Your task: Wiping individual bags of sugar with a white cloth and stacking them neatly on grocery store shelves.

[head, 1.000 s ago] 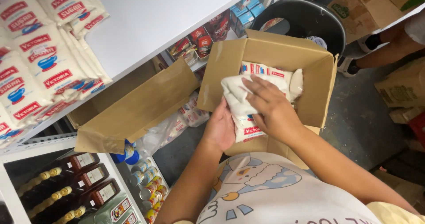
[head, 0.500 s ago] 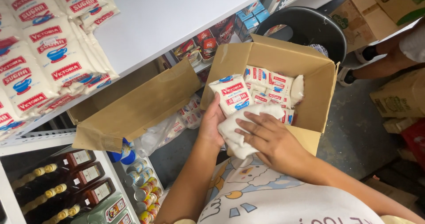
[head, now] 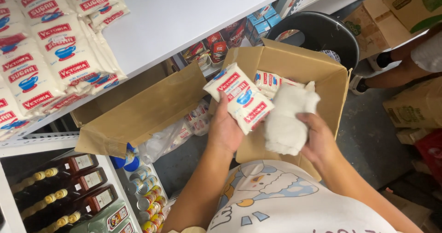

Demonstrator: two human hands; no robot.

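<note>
While the open cardboard box (head: 294, 63) leaned against the person's belly, both hands were busy over it. The left hand (head: 224, 131) held one white bag with red and blue print (head: 239, 97) — its fingers were curled tight around the bag's lower edge, and the bag was lifted up above the box. The right hand (head: 317, 143) held a second white bag (head: 286, 118), plain side up, with the fingers wrapped under and around it (the thumb lay along the side). The two bags touched each other in the middle.

Many bags of the same kind already lay stacked on the white shelf (head: 184, 17), up at the left, in a pile (head: 50, 63). A big part of that shelf was bare. A few more bags (head: 269, 81) showed deep inside the box — so it looked like some of the job was done and some was left, with two bags out and in hand just then.

Bottles (head: 69, 187) and small cans (head: 147, 201) stood on the lower shelves.
</note>
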